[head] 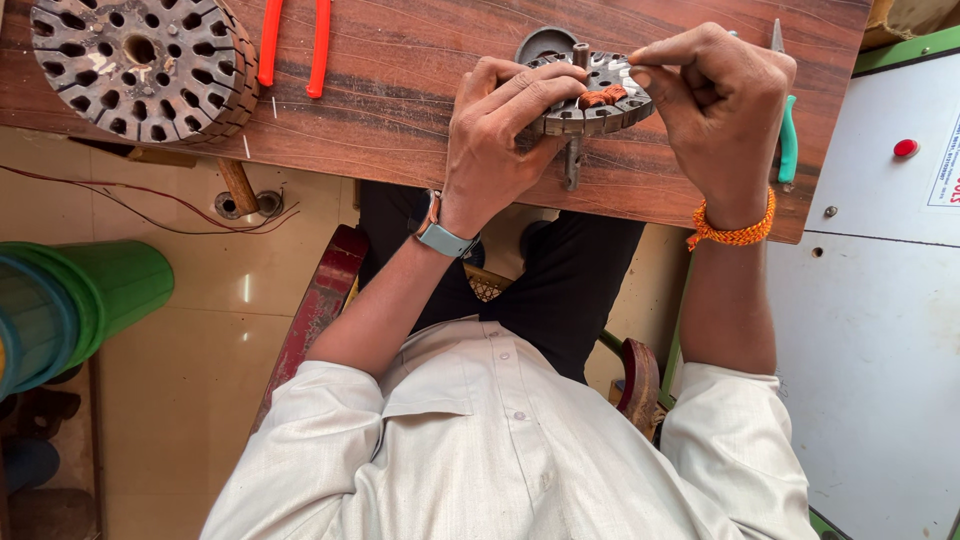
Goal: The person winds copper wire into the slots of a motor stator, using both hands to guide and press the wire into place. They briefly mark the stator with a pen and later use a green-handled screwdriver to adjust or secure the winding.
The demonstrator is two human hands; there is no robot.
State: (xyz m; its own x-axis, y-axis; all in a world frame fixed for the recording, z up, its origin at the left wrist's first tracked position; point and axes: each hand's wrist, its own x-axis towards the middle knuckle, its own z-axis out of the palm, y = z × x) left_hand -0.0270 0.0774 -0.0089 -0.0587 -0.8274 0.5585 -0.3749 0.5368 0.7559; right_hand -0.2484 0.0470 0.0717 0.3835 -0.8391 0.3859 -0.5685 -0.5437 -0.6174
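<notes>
Both hands work at the upper centre of the frame: the left hand (500,125) lies over the near edge of a dark slotted stator core (590,95) and grips it, fingers curled across its rim, while the right hand (715,105) is pinched narrow, thumb and forefinger closed on what looks like a fine wire, too thin to make out, just above a small coil of copper winding (603,97) seated in the slots. The core rests on a wooden counter (400,90). By my reading the step is winding a coil; the next turn calls for steady tension. A second core (140,65) and red-handled pliers (295,45) lie at upper left.
</notes>
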